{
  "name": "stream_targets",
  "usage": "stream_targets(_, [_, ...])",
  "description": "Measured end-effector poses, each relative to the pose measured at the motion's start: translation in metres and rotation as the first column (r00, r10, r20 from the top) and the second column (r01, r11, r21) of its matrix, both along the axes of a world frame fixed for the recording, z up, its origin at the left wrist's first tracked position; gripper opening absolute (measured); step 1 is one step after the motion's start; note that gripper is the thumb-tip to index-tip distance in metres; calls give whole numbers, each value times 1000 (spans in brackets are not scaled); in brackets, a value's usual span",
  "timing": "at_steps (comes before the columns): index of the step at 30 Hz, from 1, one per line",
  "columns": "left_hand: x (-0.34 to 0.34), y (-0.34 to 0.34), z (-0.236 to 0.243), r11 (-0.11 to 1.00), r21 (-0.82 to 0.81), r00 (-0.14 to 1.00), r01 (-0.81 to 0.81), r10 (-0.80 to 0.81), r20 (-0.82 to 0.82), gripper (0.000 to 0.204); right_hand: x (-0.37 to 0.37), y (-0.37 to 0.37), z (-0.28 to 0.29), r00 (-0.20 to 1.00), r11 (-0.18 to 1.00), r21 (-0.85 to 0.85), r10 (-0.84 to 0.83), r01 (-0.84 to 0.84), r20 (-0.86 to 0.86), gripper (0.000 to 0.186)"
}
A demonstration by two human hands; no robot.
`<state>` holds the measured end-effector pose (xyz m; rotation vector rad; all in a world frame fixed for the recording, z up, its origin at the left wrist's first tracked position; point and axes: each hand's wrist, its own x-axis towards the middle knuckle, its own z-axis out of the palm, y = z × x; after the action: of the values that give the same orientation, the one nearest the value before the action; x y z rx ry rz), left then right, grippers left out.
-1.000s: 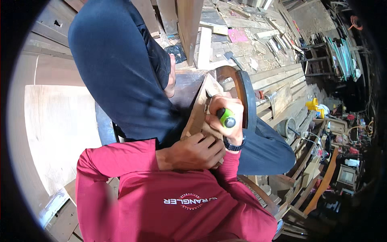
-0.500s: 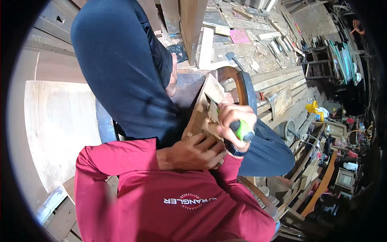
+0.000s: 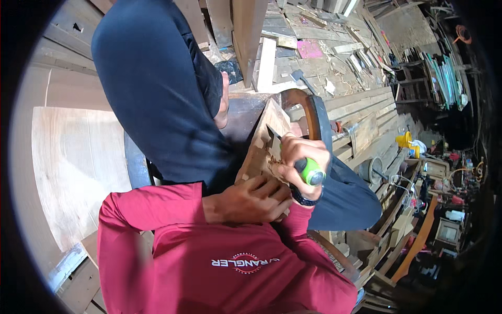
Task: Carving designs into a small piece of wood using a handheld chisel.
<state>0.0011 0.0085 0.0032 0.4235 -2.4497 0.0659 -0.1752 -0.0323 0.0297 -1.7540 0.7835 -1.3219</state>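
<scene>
A carved wooden block [image 3: 255, 161] with a pointed far end lies across my lap. My left hand [image 3: 256, 200] is closed over its near end, fingers curled against the wood. In my right hand [image 3: 302, 157] is a bladed hand tool [image 3: 312, 174] with a green and black handle; whether it is a knife or a chisel I cannot tell. Its dark blade sticks out past my fist and lies against the block's upper face. Small wood shavings [image 3: 273, 163] sit on the block beside my right thumb.
A curved wooden piece [image 3: 309, 112] stands just beyond the block. Further out, a hatchet-like tool [image 3: 300, 77] and wood scraps [image 3: 349, 48] lie on the plank floor. To the right are a grey bucket [image 3: 370, 168] and cluttered shelving; a pale board [image 3: 78, 167] leans at left.
My right hand has shifted slightly left, and the tool's handle has turned a little with it. More of the dark blade shows now. My left hand stays put on the block.
</scene>
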Motion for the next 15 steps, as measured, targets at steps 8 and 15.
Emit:
stream_targets(8, [1, 0, 0, 999, 12, 999, -43, 43, 22, 27, -4, -2, 1, 990, 998, 47, -31, 38, -135, 22])
stream_targets(15, [4, 4, 3, 999, -11, 993, -53, 54, 106, 26, -6, -10, -16, 951, 991, 61, -98, 121, -292, 20])
